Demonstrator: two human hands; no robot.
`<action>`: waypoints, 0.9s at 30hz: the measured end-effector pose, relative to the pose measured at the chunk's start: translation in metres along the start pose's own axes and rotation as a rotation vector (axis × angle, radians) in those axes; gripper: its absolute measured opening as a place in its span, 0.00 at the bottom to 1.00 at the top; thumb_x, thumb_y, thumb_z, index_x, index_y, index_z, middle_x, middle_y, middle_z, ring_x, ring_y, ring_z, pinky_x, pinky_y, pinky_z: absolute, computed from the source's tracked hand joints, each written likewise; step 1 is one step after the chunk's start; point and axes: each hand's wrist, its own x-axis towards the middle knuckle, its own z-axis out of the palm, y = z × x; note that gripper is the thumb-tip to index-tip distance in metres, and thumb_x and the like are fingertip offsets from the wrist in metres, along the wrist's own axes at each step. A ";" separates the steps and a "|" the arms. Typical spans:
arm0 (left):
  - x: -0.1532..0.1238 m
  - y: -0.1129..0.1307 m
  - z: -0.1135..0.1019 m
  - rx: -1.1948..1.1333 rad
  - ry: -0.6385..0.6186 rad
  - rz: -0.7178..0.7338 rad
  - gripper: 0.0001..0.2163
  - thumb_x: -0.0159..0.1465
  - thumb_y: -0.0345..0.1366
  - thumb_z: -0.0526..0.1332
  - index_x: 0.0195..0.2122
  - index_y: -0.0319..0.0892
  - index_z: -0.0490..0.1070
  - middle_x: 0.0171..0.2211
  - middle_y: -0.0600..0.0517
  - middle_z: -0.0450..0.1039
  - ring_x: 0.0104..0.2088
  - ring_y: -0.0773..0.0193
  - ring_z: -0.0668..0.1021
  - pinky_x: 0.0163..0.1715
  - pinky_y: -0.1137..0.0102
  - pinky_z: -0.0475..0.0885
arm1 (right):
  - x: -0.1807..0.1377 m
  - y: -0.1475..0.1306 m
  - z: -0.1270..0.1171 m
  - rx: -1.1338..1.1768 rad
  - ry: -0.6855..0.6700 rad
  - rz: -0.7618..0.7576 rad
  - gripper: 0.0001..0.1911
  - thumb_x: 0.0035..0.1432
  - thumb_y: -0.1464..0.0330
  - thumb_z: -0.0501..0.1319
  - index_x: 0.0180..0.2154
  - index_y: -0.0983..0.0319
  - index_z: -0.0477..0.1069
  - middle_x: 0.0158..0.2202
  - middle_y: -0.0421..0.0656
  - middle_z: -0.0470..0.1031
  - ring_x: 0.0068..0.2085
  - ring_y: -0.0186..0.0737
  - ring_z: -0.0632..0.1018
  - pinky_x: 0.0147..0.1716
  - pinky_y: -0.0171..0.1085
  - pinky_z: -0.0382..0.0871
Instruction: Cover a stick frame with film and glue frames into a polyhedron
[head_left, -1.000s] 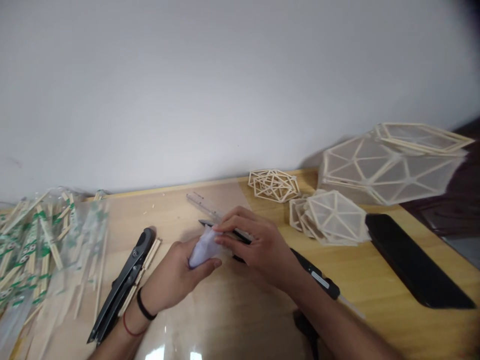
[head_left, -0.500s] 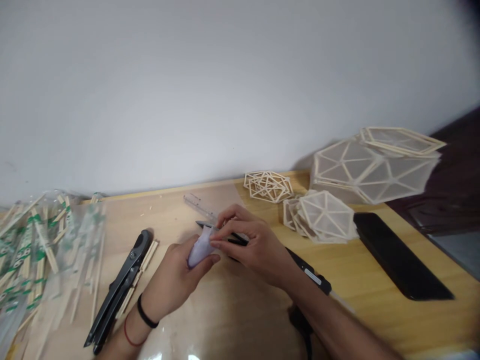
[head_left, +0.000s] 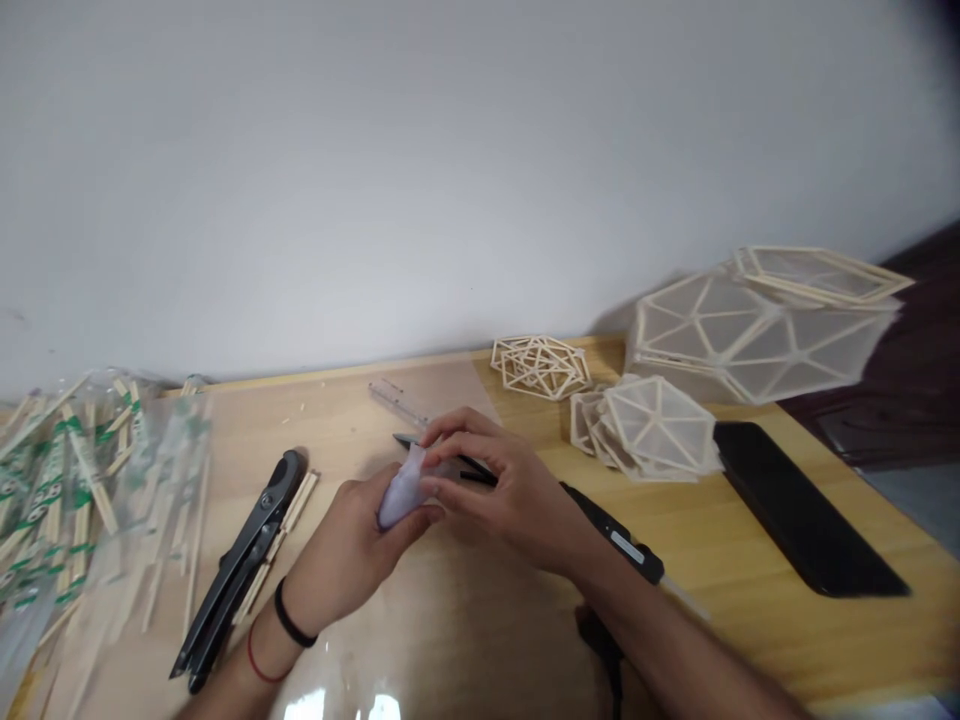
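Both my hands meet at the middle of the wooden table (head_left: pixel 750 600). My left hand (head_left: pixel 349 555) is closed around a small pale lavender piece (head_left: pixel 403 490), thumb under it. My right hand (head_left: pixel 510 495) pinches the top of the same piece with its fingertips. Right under my right hand lies a long black tool (head_left: pixel 611 535) with a silver label. A clear ruler (head_left: pixel 397 402) lies just beyond the hands.
Black cutting pliers (head_left: pixel 240 565) lie left beside loose wooden sticks (head_left: pixel 289 520). Wrapped chopsticks (head_left: pixel 67 490) pile at the far left. Stick-frame polygons (head_left: pixel 541 365), small covered panels (head_left: pixel 649 428), a big covered frame (head_left: pixel 757 325) and a black phone (head_left: pixel 806 520) stand right.
The hands have stayed on the lavender piece with only small finger shifts. The view has swung slightly, so the things on the table appear a little displaced.
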 end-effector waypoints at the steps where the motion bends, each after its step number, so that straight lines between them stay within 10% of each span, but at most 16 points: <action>1: 0.000 0.000 -0.001 0.011 0.005 0.006 0.12 0.68 0.46 0.63 0.42 0.42 0.79 0.26 0.54 0.76 0.27 0.61 0.74 0.30 0.70 0.68 | 0.000 0.000 0.000 -0.010 0.002 -0.004 0.05 0.60 0.72 0.70 0.37 0.55 0.81 0.47 0.42 0.77 0.49 0.41 0.79 0.54 0.42 0.73; 27: 0.000 -0.003 -0.007 0.141 -0.067 0.049 0.11 0.69 0.44 0.63 0.41 0.42 0.77 0.27 0.56 0.74 0.24 0.65 0.71 0.26 0.72 0.62 | 0.003 0.007 0.002 -0.036 -0.043 -0.030 0.05 0.61 0.75 0.67 0.32 0.61 0.76 0.45 0.43 0.76 0.41 0.37 0.79 0.37 0.35 0.74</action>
